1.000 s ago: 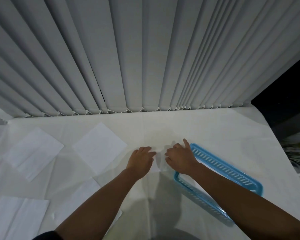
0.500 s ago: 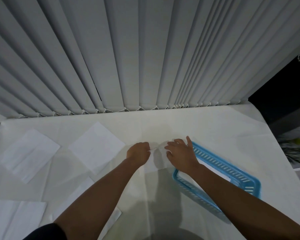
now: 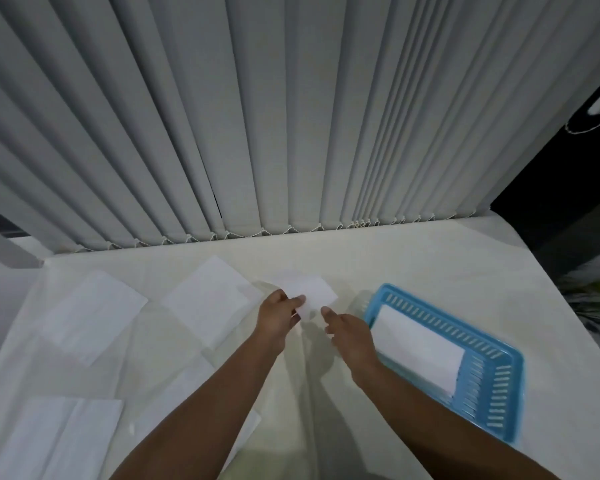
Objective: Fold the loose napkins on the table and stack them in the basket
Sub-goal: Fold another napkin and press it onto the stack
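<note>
Now, beyond loose white paper napkins (image 3: 49,441) lying unfolded nearby, the left hand (image 3: 278,317) is pinching a small white folded napkin (image 3: 312,289) in its fingers, newly lifted off the cream surface (image 3: 413,265). The right hand (image 3: 350,332) is hovering beside it, its fingers' grip impossible to tell. A blue slotted plastic basket (image 3: 499,403) is waiting unobstructed to the right, and grey vertical blinds (image 3: 291,116) are hanging behind.

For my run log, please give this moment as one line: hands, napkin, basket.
left hand pinches folded napkin | right hand beside it, contact unclear | basket holds white stack | loose napkins on table
</note>
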Motion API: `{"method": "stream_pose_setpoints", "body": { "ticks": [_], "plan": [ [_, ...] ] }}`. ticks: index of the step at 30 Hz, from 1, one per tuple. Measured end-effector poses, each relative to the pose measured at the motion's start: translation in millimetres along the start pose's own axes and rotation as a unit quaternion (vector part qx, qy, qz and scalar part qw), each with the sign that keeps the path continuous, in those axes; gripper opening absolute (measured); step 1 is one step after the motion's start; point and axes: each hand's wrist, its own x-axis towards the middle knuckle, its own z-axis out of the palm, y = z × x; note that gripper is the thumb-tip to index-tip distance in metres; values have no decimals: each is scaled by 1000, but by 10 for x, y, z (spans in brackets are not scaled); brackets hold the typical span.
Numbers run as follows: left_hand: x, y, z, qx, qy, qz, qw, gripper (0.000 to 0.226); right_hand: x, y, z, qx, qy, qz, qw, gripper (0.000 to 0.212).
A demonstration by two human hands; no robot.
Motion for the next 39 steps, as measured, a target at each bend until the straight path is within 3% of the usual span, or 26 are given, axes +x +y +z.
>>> {"method": "stream_pose_setpoints", "body": {
  "ticks": [2, 5, 12, 18, 23, 26, 30, 33, 35, 39],
  "plan": [
    [-119, -54, 18, -30, -16, -11, 999, 13, -11, -27, 22, 113, -18, 66, 991, 35],
    [-244, -142, 18, -36, -15, -32, 999, 9, -50, -53, 33, 205, -30, 81, 975, 23],
    [-238, -89, -67, -59, 22, -66, 996, 15, -178, 19, 15, 107, 59, -37, 992, 34],
    [-171, 59, 10, -76, -3, -44, 996, 5, -218, 185, -229, 141, 103, -43, 984, 34],
    [-219, -26, 312, -44, -52, -36, 997, 8, -216, 321, -551, 184, 141, -30, 972, 30],
    [-236, -95, 497, 20, -72, -22, 997, 14, -169, 444, -834, 229, 162, -9, 960, 19],
    [-325, -222, 776, 196, -63, 29, 978, 40, -129, 586, -1213, 241, 200, -16, 949, 12],
    [-361, -342, 939, 354, -28, 129, 926, 38, -126, 742, -1437, 206, 223, -19, 953, 9],
    [-308, -451, 976, 397, -18, 185, 899, 31, -119, 869, -1544, 164, 224, -20, 961, 11],
    [-172, -689, 948, 498, -7, 188, 846, 29, -102, 1105, -1674, 88, 212, -3, 973, 14]
  ]
}}
